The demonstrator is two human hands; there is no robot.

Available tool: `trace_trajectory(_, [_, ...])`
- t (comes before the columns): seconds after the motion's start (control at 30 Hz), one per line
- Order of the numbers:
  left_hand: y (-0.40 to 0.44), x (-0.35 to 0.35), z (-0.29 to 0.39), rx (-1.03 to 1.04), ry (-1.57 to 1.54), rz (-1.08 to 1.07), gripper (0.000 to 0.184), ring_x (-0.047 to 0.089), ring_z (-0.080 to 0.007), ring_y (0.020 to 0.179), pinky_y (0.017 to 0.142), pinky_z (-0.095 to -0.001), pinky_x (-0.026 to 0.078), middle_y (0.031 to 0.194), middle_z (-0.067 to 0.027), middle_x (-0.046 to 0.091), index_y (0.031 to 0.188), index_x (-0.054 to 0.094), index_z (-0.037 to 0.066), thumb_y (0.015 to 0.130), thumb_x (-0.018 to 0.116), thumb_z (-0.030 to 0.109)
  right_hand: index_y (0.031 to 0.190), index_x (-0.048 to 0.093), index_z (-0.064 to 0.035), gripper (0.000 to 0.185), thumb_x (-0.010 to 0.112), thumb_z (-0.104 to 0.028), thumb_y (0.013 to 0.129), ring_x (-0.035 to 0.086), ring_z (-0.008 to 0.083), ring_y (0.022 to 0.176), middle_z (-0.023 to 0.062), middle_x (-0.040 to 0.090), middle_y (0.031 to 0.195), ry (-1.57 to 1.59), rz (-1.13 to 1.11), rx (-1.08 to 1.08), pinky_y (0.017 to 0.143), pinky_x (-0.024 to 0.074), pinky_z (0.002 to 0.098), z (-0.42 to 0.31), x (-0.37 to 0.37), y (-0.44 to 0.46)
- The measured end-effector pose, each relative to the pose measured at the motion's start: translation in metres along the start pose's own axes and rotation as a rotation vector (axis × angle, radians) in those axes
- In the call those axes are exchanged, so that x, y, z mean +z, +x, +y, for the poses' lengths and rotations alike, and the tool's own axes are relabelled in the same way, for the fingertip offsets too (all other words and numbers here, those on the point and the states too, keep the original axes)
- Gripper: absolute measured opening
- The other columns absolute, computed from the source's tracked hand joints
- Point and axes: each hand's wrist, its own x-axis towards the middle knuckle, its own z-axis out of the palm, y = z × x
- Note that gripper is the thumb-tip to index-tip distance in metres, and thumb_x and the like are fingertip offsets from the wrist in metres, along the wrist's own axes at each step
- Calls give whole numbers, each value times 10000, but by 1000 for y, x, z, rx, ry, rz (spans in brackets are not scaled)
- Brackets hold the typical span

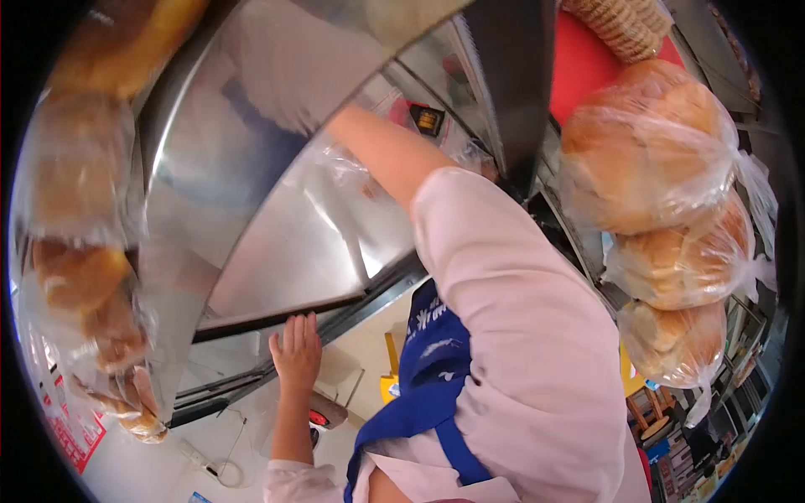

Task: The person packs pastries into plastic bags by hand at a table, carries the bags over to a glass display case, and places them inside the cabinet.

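My left hand [297,349] rests against the black lower edge [277,317] of a display case, fingers stretched out and slightly apart, holding nothing. My right arm [381,151] reaches across into the case, and its hand is hidden behind a shiny reflective panel [251,126]. Beneath that arm lies the case's metal floor [293,243]. Near the forearm inside are clear plastic bags [340,163] and a small black packet with yellow print [428,121]. What my right hand touches cannot be seen.
Bagged round loaves [646,151] are stacked at the right, below a woven item [616,25] on a red surface. More wrapped bread [84,281] lines the left side. A wooden stool [650,415] and a yellow object [390,369] stand lower down.
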Motion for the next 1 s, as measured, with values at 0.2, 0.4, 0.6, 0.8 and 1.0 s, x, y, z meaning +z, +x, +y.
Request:
trace_trajectory(0.2, [6,11,6,-85,-52,50,514,441,-221,1157,977,-496,341,1174,-47,478,1230,552,201,737,684,268,1023,590,3,397,724,-129,673,644,270,758,161,635,1002,-275,-98,159,632,537,391,33,24,20])
trace_trajectory(0.4, [3,20,10,-85,-81,162,458,440,-229,1138,982,-509,336,1163,-54,452,1165,585,201,723,696,247,1011,590,17,421,746,-141,653,645,260,761,158,634,1003,5,13,380,617,540,394,46,17,45])
trace_trajectory(0.6, [3,19,13,-90,-109,156,448,448,-251,1142,989,-510,334,1159,-68,462,1170,584,180,737,688,231,1000,591,32,447,769,-154,634,646,249,763,156,634,1003,992,261,862,601,544,397,48,-10,67])
trace_trajectory(0.8, [8,10,16,-131,-111,155,369,460,-195,1125,990,-493,348,1135,-20,454,1118,605,209,757,683,229,970,593,51,484,803,-188,606,644,224,771,154,631,1010,1321,325,987,572,547,399,67,-3,68])
trace_trajectory(1.0, [12,-18,23,-176,-202,169,400,503,-218,1114,909,-460,374,1162,-27,532,1116,607,189,732,711,234,915,609,43,406,769,-242,676,651,233,761,134,636,901,1528,313,860,607,590,413,58,-29,51])
